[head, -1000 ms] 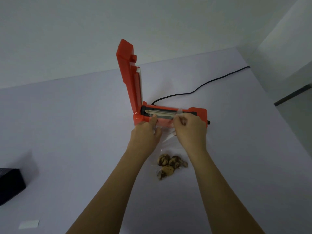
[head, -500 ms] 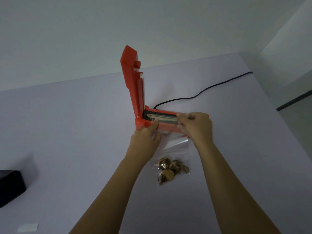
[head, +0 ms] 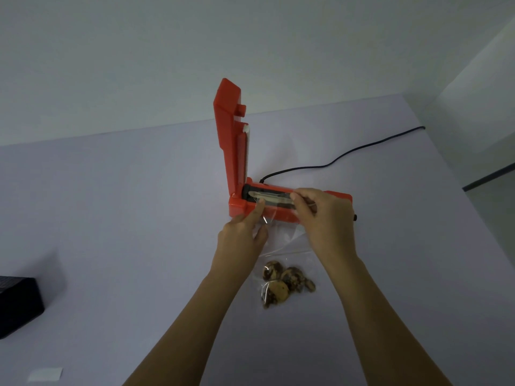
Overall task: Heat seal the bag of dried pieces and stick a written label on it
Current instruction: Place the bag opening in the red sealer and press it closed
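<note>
An orange heat sealer (head: 237, 206) sits mid-table with its lid (head: 230, 135) raised upright. A clear plastic bag (head: 289, 240) lies in front of it, its open top laid over the black sealing strip (head: 269, 196). Brown dried pieces (head: 285, 282) bunch at the bag's near end. My left hand (head: 242, 240) pinches the bag's top left corner at the strip. My right hand (head: 326, 218) pinches the top right edge, covering the sealer's right half.
A black power cord (head: 348, 154) runs from the sealer's back to the table's far right edge. A black box (head: 16, 305) stands at the left edge. A small white label (head: 46, 374) lies near the front left. The light table (head: 111, 218) meets a pale wall behind.
Both hands have slid the bag's open top further onto the sealing strip, and the bag now lies stretched flatter. The lid stays raised.
</note>
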`<state>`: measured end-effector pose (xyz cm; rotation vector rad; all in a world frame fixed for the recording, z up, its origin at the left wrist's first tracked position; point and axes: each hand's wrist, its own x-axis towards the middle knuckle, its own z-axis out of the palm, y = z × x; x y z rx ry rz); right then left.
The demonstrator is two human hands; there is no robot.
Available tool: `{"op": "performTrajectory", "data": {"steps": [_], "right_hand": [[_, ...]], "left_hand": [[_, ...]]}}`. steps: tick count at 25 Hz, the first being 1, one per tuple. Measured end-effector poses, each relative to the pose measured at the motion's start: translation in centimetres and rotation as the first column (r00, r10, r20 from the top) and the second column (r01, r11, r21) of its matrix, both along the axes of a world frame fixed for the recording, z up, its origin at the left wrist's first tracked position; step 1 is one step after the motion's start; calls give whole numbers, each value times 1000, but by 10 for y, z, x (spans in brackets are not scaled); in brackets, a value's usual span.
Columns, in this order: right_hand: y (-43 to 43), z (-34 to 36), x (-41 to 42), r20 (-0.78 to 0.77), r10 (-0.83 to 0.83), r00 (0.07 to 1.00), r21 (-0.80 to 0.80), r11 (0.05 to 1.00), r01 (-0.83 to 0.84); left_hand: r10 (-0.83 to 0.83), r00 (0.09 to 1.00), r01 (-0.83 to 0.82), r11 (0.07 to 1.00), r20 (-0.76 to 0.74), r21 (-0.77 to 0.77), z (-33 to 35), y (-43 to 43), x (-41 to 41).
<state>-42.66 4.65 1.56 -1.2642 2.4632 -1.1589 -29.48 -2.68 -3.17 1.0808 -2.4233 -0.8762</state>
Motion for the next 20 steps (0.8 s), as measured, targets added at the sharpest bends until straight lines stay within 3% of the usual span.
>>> {"op": "performTrajectory", "data": {"steps": [4,10,20], "right_hand": [[0,1,3,-32,22,999,-22,999,-23],[-2,9,11,-122,71,990,-87,993,-82],[14,-7,17,-175,113,978,-246,957,-155]], "left_hand": [[-7,1000,8,1000,18,-11,-7,2,-1],[66,998,-67,988,6,136,-12,2,-6],[90,994,-80,983,-53,166,-18,5,-5]]}}
